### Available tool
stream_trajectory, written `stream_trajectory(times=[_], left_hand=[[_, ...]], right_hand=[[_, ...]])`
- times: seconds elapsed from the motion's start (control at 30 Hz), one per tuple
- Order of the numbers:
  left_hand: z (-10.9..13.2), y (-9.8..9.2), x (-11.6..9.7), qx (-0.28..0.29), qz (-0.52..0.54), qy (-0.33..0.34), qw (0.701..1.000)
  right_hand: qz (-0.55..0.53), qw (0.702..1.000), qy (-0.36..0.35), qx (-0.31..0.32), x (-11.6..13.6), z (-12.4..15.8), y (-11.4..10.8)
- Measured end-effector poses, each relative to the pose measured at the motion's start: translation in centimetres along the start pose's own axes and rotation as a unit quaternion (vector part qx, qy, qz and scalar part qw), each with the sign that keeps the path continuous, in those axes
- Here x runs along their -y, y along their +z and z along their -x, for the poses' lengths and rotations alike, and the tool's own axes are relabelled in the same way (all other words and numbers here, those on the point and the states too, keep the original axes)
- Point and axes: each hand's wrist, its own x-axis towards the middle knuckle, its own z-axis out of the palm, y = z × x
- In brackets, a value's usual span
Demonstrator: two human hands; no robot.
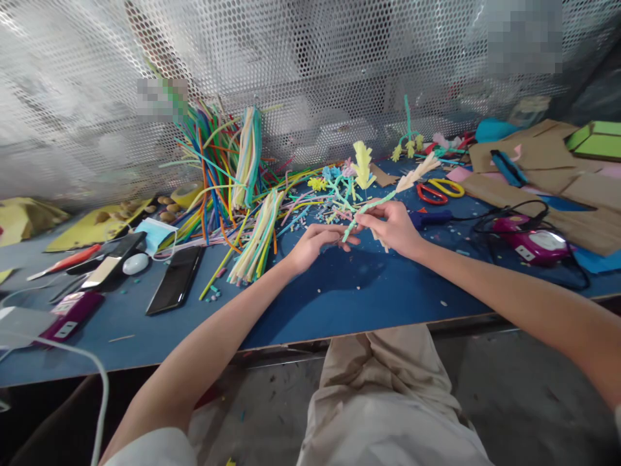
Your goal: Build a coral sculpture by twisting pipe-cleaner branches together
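Observation:
In the head view, my right hand pinches the light green stem of a pipe-cleaner flower. Its peach, feathery head points up and to the right. My left hand has its fingers closed around the lower end of the same stem, partly hiding it. Just behind the hands rises a pale yellow pipe-cleaner piece; whether it joins the held flower I cannot tell. Below my right palm a short cream strand shows. Green, blue and yellow pipe-cleaner pieces lie beyond my fingers.
Bundles of pipe cleaners lie left of my hands, near a black phone. To the right are red-and-yellow-handled scissors, a blue-handled corded tool, a magenta device and brown paper. Perforated metal mesh stands behind the blue table.

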Motion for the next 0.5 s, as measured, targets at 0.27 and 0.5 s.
stream_trajectory(times=[0.27, 0.5], left_hand=[[0.0, -0.2, 0.3, 0.011, 0.081, -0.069, 0.994], [0.2, 0.1, 0.3, 0.023, 0.018, -0.050, 0.998]], right_hand=[[0.022, 0.997, -0.068, 0.011, 1.0, 0.1, -0.1], [0.016, 0.998, -0.027, 0.047, 1.2, 0.4, 0.0]])
